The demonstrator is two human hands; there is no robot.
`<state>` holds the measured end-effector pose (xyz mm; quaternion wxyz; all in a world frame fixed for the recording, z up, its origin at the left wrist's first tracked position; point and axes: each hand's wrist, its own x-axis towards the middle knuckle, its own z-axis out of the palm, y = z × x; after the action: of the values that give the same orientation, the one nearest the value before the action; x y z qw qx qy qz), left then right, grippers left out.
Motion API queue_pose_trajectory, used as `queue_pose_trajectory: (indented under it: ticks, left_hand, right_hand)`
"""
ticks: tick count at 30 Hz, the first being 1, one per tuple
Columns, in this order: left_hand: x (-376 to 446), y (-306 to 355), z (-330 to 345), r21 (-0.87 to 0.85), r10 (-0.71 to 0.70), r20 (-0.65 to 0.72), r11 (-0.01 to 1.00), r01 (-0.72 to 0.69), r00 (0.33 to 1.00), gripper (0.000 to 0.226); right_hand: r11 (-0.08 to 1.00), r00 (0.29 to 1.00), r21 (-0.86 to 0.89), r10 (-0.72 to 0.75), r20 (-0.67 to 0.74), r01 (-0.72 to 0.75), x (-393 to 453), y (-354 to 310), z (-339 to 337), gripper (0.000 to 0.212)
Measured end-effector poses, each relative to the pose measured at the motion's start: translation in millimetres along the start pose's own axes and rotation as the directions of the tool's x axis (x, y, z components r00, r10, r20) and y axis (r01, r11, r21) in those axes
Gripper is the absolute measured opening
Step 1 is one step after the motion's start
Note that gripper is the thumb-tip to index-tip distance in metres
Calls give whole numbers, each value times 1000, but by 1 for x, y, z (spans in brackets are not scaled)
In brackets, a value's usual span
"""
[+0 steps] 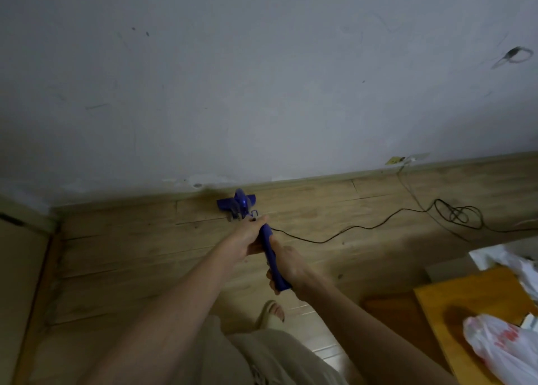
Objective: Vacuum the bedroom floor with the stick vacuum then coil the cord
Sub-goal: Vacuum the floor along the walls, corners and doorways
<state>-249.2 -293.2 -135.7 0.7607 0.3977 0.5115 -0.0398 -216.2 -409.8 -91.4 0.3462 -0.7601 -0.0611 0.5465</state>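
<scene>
A blue stick vacuum [269, 247] stretches away from me toward the wall. Its floor head [237, 202] sits on the wooden floor right against the skirting board. My left hand [250, 234] grips the stick farther down, and my right hand [286, 263] grips the handle end nearest me. A thin black cord [349, 233] leaves the vacuum and trails to the right over the floor. It lies in a loose tangle [461, 214] and rises to a wall socket [407, 160].
A grey-white wall [262, 78] fills the upper view. At the right stands a wooden table [436, 312] with plastic bags [500, 346] on it. A pale panel [20, 282] borders the left. My foot in a slipper [272, 312] is on the floor below my hands.
</scene>
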Motion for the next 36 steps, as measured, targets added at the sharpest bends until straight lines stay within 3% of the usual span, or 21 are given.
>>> queue_pose_trajectory:
  ticks: [6, 18, 25, 36]
  left_hand:
    - [17, 31, -10, -9, 19, -86, 1000, -20, 996, 36]
    - [40, 50, 29, -62, -16, -2, 998, 16, 1000, 40]
    - [40, 48, 16, -177, -42, 21, 983, 45, 999, 49]
    - [2, 45, -32, -183, -106, -41, 978, 97, 994, 46]
  right_hand:
    - [998, 998, 9, -65, 26, 65, 24, -30, 8, 46]
    - [993, 992, -29, -113, 51, 114, 43, -45, -54, 42]
    - [992, 990, -9, -128, 63, 129, 43, -48, -44, 35]
    - [998, 996, -26, -60, 62, 62, 4, -56, 10, 36]
